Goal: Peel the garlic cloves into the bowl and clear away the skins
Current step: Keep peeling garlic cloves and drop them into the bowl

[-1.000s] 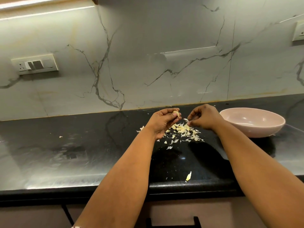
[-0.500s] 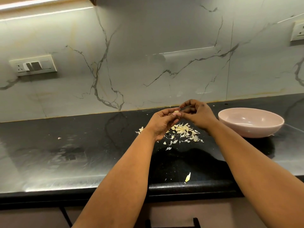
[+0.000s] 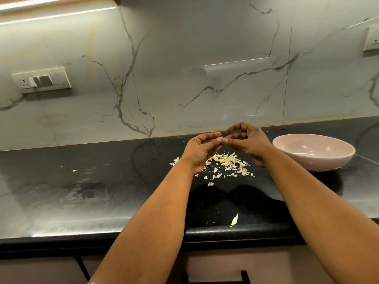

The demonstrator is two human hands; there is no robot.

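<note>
Papery, featherlight skin on a small, firm, slippery garlic clove [image 3: 217,133], best nipped at its tip. It sits above the skins [image 3: 225,160], left of the bowl [image 3: 313,158]. The left hand [image 3: 202,149] pinches it; the right hand [image 3: 249,142] curls in, fingertips touching, its hold hidden, over the black surface [image 3: 102,181].

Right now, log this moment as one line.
left hand: pinching clove, barely visible | right hand: fingers picking at it | skins: piled on counter | bowl: right, contents unseen

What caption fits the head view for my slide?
Both hands, left hand and right hand, meet above garlic skins beside a pink bowl.
</note>
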